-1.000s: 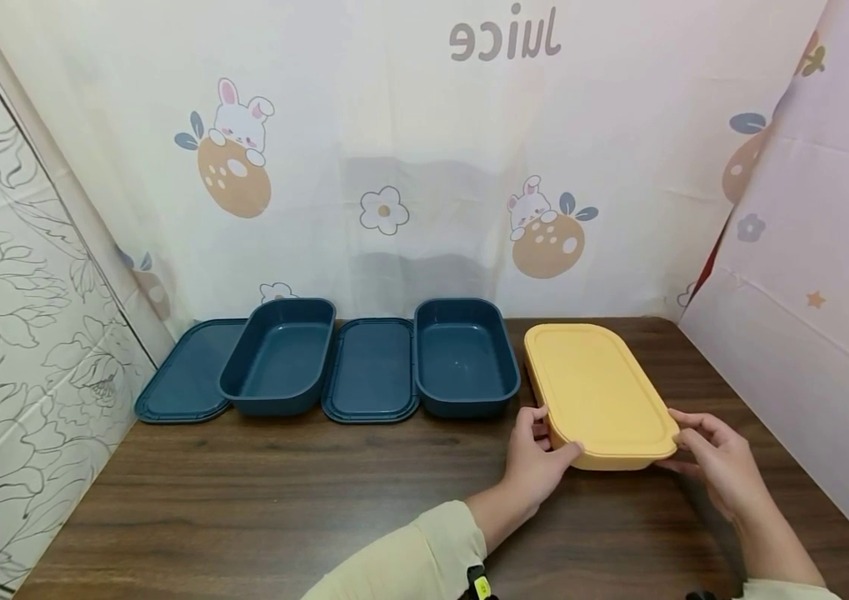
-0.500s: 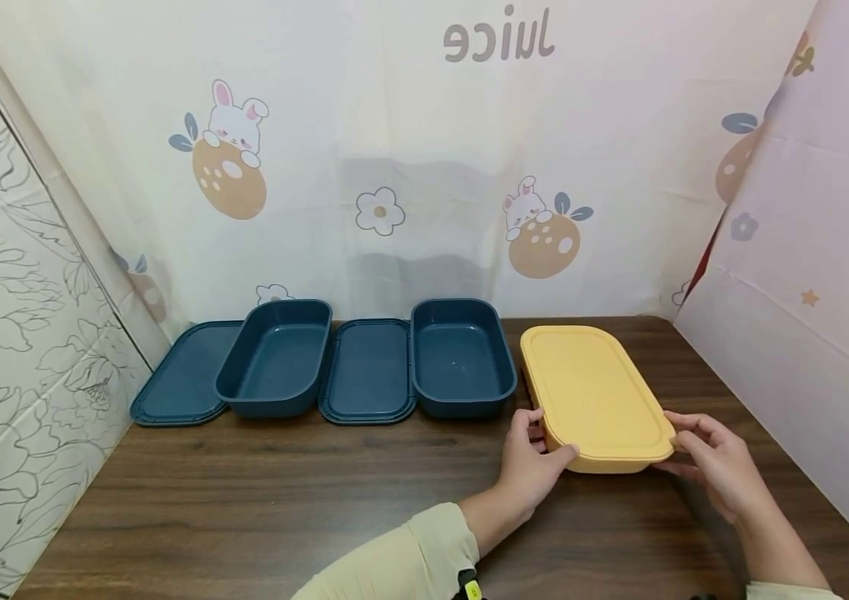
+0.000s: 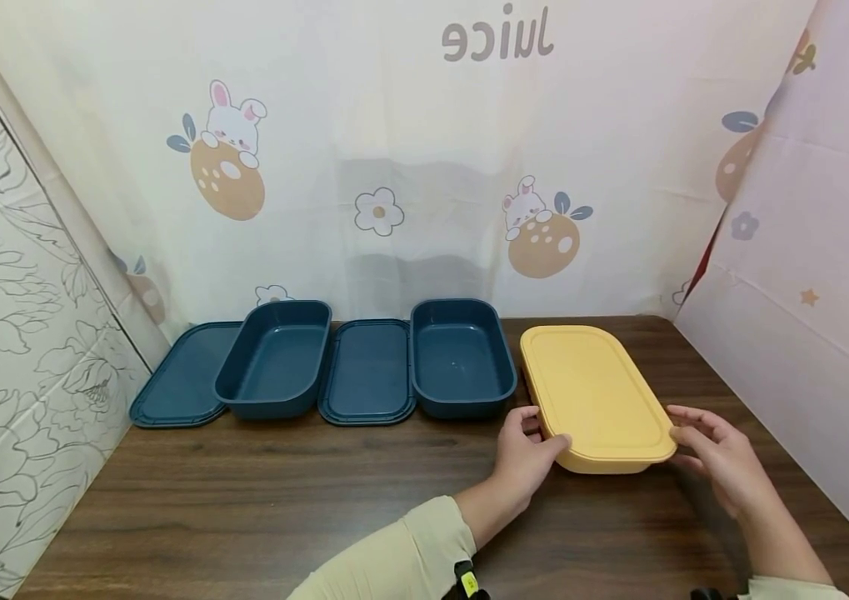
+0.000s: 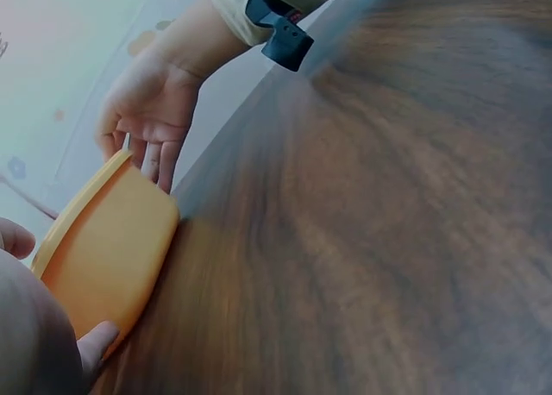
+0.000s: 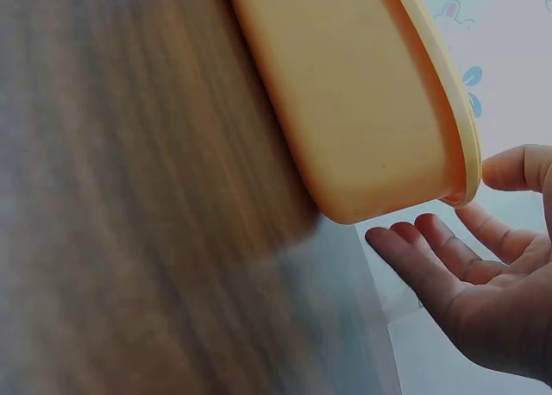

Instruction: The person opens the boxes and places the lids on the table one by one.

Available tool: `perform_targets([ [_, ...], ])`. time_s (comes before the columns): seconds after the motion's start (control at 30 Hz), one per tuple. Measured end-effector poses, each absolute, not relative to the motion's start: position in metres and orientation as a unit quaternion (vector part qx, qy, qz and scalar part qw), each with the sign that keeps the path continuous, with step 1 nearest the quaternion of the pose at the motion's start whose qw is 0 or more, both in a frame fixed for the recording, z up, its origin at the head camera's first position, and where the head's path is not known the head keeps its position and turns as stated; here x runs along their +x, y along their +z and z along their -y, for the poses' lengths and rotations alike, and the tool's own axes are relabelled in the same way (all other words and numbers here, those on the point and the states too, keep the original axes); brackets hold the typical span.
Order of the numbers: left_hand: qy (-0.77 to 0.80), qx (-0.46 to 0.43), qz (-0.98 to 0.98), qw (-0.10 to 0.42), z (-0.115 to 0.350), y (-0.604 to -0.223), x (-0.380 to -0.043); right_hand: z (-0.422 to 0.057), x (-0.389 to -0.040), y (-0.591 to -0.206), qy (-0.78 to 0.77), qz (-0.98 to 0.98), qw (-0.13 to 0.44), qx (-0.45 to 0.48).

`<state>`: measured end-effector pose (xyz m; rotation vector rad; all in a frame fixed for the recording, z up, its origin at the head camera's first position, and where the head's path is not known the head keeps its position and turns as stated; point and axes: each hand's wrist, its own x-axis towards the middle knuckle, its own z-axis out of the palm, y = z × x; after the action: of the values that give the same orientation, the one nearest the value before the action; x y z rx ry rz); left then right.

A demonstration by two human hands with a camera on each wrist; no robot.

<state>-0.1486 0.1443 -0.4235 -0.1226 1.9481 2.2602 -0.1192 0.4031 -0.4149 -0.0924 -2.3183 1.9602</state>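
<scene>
A yellow lidded food container (image 3: 593,392) sits on the right part of the table, its lid fitted on top. My left hand (image 3: 521,462) grips its front-left corner, thumb on the lid's edge and fingers against the side. At the front-right corner my right hand (image 3: 724,462) holds the lid's rim between thumb and index finger. In the right wrist view, the other fingers of the right hand (image 5: 492,283) are spread just off the container's wall (image 5: 362,119). The left wrist view shows a left fingertip (image 4: 99,336) against the wall.
Left of the yellow container stand two uncovered blue food containers (image 3: 461,358) (image 3: 274,358). Two blue lids (image 3: 367,371) (image 3: 187,375) lie beside them on the dark wooden table (image 3: 259,508). A printed curtain (image 3: 424,117) hangs behind the table and along the right side.
My left thumb has slid slightly back toward the lid's left edge. The fingers of my right hand have drawn a little outward from the corner. The yellow container stays in place.
</scene>
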Motion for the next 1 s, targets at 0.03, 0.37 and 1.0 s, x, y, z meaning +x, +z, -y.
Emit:
perform_targets([
  [0.03, 0.758, -0.045, -0.645, 0.084, -0.144, -0.424, -0.15, -0.404, -0.12, -0.414, 0.638, 0.768, 0.047, -0.036],
  [0.37, 0.784, -0.061, -0.605, 0.128, -0.141, -0.429, -0.166, -0.412, -0.137, -0.413, 0.584, 0.811, -0.006, -0.027],
  [1.0, 0.779, -0.049, -0.604, 0.16, -0.139, -0.431, -0.182, -0.421, -0.15, -0.422, 0.715, 0.696, -0.058, 0.035],
])
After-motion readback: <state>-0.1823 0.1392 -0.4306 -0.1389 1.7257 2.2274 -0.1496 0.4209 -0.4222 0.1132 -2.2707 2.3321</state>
